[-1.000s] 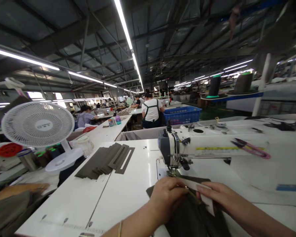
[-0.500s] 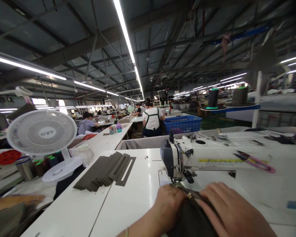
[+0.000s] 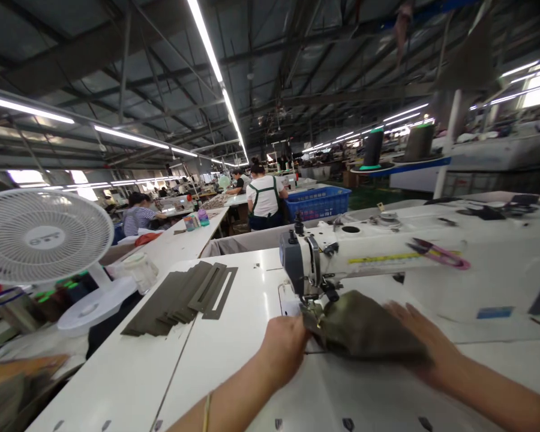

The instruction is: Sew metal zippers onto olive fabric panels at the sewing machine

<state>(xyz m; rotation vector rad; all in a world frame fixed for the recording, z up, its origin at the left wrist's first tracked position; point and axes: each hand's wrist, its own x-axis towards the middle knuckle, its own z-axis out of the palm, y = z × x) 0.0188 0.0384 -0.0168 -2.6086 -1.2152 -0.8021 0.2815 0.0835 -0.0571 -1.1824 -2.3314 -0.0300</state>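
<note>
A dark olive fabric piece [image 3: 369, 330] lies bunched under the needle area of a white sewing machine [image 3: 382, 252]. My left hand [image 3: 285, 348] is closed on the fabric's near-left edge, just in front of the presser foot [image 3: 314, 303]. A small gold-coloured metal bit shows on the cloth there. Against the right side of the fabric, my right hand [image 3: 425, 342] has its fingers stretched out, partly behind the cloth and slightly blurred. Pink-handled thread snips [image 3: 441, 253] rest on the machine arm.
A fanned stack of olive fabric pieces [image 3: 171, 300], some with a slot, lies left on the white table [image 3: 225, 372]. Beyond it stand a white fan [image 3: 49, 237] and a clear jar [image 3: 139, 270]. Thread cones [image 3: 372, 150] stand behind the machine. A blue crate [image 3: 319, 204] and seated co-workers are farther back.
My right hand has moved away to the right and opened out, swinging the fabric rightward and flatter. My left hand stays by the presser foot. The view has shifted a little rightward.
</note>
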